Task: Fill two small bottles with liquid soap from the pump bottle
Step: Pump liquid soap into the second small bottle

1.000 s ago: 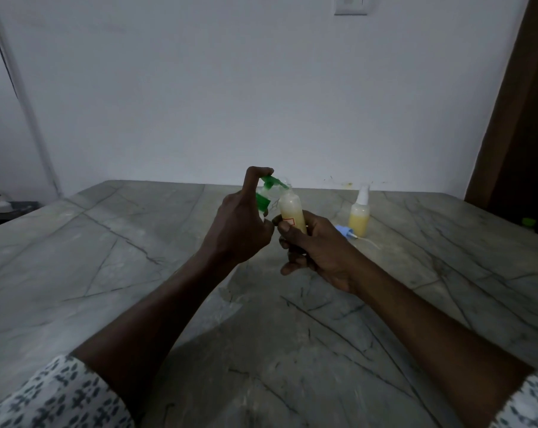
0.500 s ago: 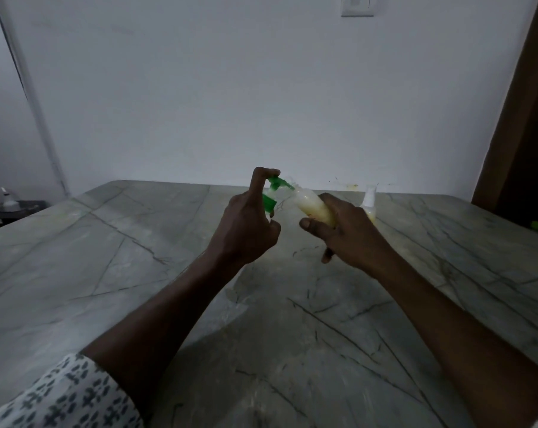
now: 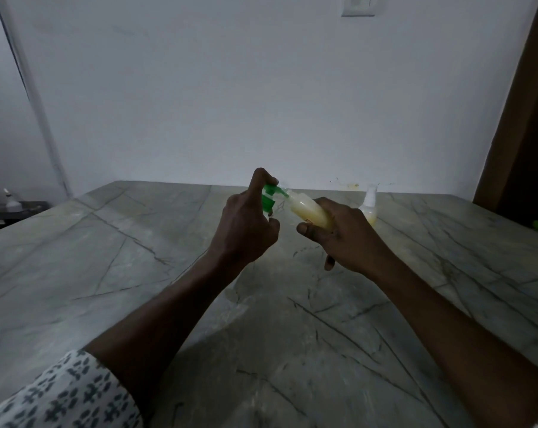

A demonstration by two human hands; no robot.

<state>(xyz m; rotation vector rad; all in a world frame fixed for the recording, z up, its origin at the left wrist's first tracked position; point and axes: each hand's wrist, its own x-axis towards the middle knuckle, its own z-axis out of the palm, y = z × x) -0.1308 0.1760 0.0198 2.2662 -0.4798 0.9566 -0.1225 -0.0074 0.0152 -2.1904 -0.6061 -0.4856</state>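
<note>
Above the middle of the tabletop [image 3: 107,257], both hands were held up close together. Left hand [image 3: 246,223] gripped the pump bottle [image 3: 269,199], fingers [image 3: 259,177] curled round it, index hooked over the top of the green pump head. Only that green head and collar showed; the body was hidden behind the hand. Green nozzle pointed right, tip at the mouth of the small bottle [image 3: 307,211]; inside it or just touching, could not tell.

Right hand [image 3: 348,242] gripped the small bottle, thumb on the near side, other fingers wrapped round the lower half. Bottle was tilted hard, nearly lying, neck up and left toward the nozzle. Clear plastic, pale cloudy yellow liquid filling most of the visible part, a small reddish label mark near the thumb.

Second small bottle [image 3: 369,208] stood upright on the tabletop just behind the right hand, white spray top, yellow liquid in the lower part, base partly hidden.

Tabletop was grey stone with dark veins. Yellowish specks [image 3: 352,185] sat at its far edge by the white wall. Patterned sleeve [image 3: 67,393] at lower left.
</note>
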